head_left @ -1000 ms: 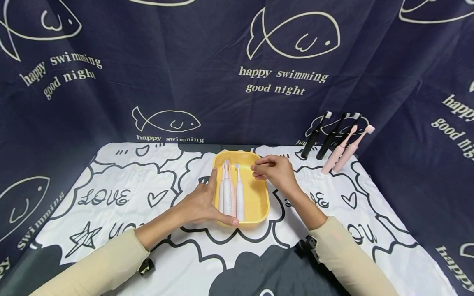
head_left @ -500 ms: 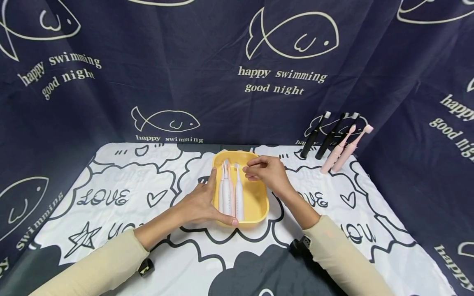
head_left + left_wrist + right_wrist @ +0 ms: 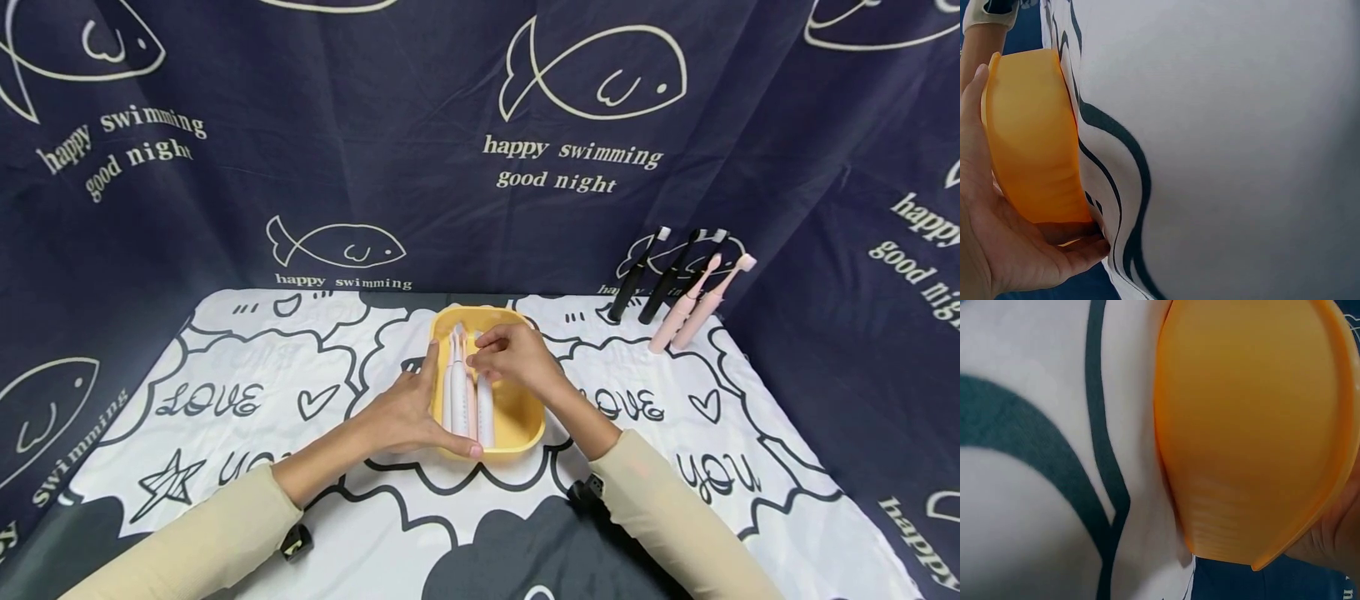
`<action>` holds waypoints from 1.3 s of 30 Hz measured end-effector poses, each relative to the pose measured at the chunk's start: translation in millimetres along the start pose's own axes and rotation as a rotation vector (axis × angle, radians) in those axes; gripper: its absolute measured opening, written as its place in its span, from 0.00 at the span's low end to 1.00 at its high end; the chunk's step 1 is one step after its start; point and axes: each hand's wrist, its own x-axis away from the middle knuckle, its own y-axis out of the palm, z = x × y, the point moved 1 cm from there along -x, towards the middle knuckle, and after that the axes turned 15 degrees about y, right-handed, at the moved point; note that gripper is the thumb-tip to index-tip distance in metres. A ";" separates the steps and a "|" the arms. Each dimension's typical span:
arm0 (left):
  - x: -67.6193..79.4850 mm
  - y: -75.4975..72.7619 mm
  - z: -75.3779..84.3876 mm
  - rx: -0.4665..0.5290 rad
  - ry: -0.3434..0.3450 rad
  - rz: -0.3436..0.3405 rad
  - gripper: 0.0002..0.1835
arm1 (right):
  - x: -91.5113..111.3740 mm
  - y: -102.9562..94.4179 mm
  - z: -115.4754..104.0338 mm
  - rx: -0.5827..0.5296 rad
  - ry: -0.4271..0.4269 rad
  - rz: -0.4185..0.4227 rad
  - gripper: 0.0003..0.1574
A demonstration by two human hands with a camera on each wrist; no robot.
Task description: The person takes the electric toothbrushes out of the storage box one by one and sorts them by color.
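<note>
Inside a yellow tray lie several electric toothbrushes side by side. A pale pink toothbrush is among white ones. My left hand holds the tray's left side, thumb over the front rim and fingers along the wall. The left wrist view shows that hand curled against the tray's outside. My right hand is over the rightmost white toothbrush, fingertips bent around its neck. They cover the neck, so a grip cannot be made out. In the right wrist view the tray hides most of the hand.
At the back right, several toothbrushes stand upright: black ones behind two pink ones. A white and dark patterned cloth covers the table. A navy fish-print curtain hangs behind and at both sides.
My right hand has moved left from the tray's right rim to the rightmost white toothbrush. The left hand, the tray and the toothbrushes have stayed put.
</note>
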 end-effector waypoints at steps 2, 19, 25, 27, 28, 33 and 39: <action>0.1 -0.2 0.6 -0.002 0.000 0.001 0.98 | -1.2 1.0 -0.1 0.051 0.005 -0.002 0.23; 1.7 -1.2 -1.8 -0.005 0.020 0.010 0.99 | -9.1 13.0 -0.7 0.324 0.001 0.009 0.23; 1.2 -0.6 0.1 -0.010 0.016 -0.001 0.98 | -28.0 11.4 13.7 0.428 -0.008 0.008 0.26; 1.3 -0.9 0.5 -0.011 0.009 -0.003 0.98 | -33.8 11.9 17.9 0.449 -0.015 0.013 0.25; 1.5 -1.3 1.0 -0.012 0.006 -0.003 0.98 | -29.9 11.5 13.6 0.451 0.002 0.004 0.24; 1.9 -2.6 1.0 -0.006 -0.002 0.000 0.98 | -17.5 12.0 2.3 0.449 0.010 -0.029 0.18; 2.1 -0.8 -0.7 0.005 0.002 0.005 0.98 | -30.6 12.9 13.9 0.464 0.013 -0.038 0.17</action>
